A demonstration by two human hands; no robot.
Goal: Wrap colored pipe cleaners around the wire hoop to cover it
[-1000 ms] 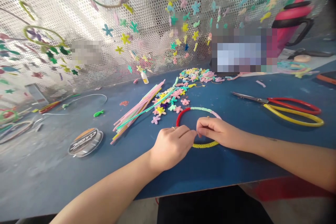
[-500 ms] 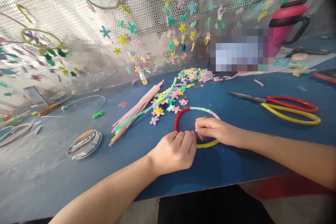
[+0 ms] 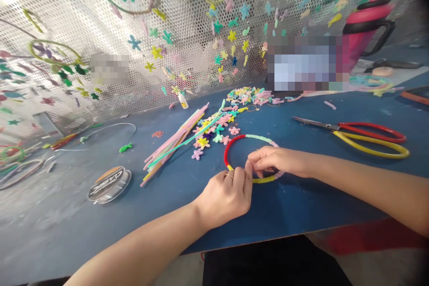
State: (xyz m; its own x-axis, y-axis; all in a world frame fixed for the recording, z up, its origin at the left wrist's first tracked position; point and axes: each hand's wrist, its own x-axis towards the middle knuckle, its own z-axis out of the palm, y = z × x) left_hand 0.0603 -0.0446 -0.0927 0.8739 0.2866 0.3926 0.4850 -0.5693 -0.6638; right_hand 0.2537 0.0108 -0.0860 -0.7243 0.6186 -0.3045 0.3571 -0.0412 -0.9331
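A ring wrapped in pipe cleaner is held just above the blue table, with red, pale green, lilac and yellow stretches. My left hand is closed around its near side, a thin finger ring on one finger. The fingertips of my right hand are pinched together against the left fingers, over the yellow stretch; whatever lies between them is hidden. Beyond the ring lie pipe-cleaner flowers and a bundle of straight pipe cleaners.
Scissors with red and yellow handles lie to the right. At left is a spool of clear line. A small glue bottle, a heap of small pieces and a pink tumbler stand along the perforated panel.
My right hand has shifted slightly left and up against the left fingers. The ring has turned and tilted a little, showing a yellow bit beside the red.
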